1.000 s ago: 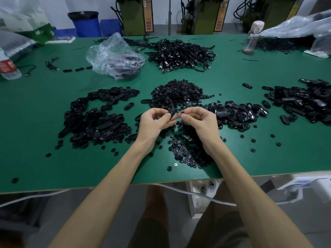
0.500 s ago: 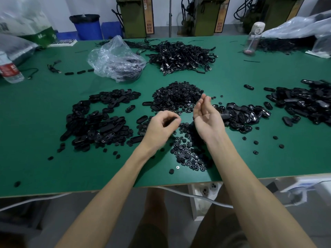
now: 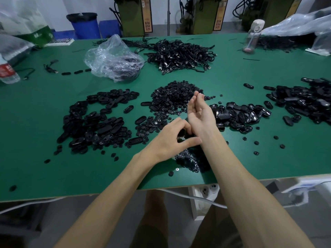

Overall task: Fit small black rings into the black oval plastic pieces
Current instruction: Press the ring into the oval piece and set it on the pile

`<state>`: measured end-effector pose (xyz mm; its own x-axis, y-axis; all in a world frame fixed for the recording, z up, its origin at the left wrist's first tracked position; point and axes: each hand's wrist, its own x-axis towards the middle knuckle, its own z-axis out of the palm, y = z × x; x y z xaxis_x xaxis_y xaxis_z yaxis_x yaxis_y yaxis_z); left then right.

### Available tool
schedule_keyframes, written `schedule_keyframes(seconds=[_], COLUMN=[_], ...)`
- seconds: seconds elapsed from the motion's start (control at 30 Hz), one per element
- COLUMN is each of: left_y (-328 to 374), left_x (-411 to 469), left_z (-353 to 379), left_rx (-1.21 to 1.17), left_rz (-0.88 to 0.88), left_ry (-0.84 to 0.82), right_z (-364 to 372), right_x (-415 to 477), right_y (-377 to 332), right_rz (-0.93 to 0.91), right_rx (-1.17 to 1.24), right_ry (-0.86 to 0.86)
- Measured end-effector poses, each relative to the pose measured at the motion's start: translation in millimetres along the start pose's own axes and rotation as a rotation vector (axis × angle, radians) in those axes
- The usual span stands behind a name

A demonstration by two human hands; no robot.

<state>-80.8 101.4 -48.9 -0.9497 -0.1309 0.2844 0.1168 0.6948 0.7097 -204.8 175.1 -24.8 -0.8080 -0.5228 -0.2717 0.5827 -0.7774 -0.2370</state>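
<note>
On the green surface (image 3: 35, 140), right hand (image 3: 198, 113) slack and empty, left hand (image 3: 168, 140) curled over the rings (image 3: 189, 161), contents indiscernible: a careless sweep may intermix piles.

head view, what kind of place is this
Most likely a small factory assembly bench: sorted heaps of identical black oval pieces and small rings on a green worktable, a tangle of black cables farther back, and olive-green machines standing behind the table.

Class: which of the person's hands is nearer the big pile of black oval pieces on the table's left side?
Left. The left hand sits low, just right of the oval pile; the right hand is raised farther right, beyond the left hand.
</note>
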Motion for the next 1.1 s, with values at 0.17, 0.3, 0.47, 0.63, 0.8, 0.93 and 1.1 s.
schedule_keyframes(seconds=[0.17,0.3,0.47,0.63,0.8,0.93,1.1], left_y=[-1,0,-3,-7,-11,-15,-18], left_x=[0,0,3,0,1,4,4], left_z=[-1,-3,-11,-16,-15,-14,-14], left_rx=[0.085,0.086,-0.2,-0.345,-0.481,-0.553,-0.573], left_rz=[0.0,-0.027,-0.229,-0.231,-0.254,-0.285,-0.264], left_ry=[0.059,0.165,0.301,0.452,0.514,0.536,0.53], right_z=[2,2,-2,-5,-13,-31,-39], right_x=[-1,-8,-37,-72,-105,-127,-106], right_y=[-1,-6,-4,6,-20,-39,-32], right_rz=[-0.015,-0.045,-0.08,-0.034,-0.061,0.122,0.05], right_rx=[-0.018,-0.151,-0.607,-0.936,-1.272,-1.416,-1.543], right_ry=[-0.014,-0.06,-0.178,-0.232,-0.311,-0.492,-0.499])
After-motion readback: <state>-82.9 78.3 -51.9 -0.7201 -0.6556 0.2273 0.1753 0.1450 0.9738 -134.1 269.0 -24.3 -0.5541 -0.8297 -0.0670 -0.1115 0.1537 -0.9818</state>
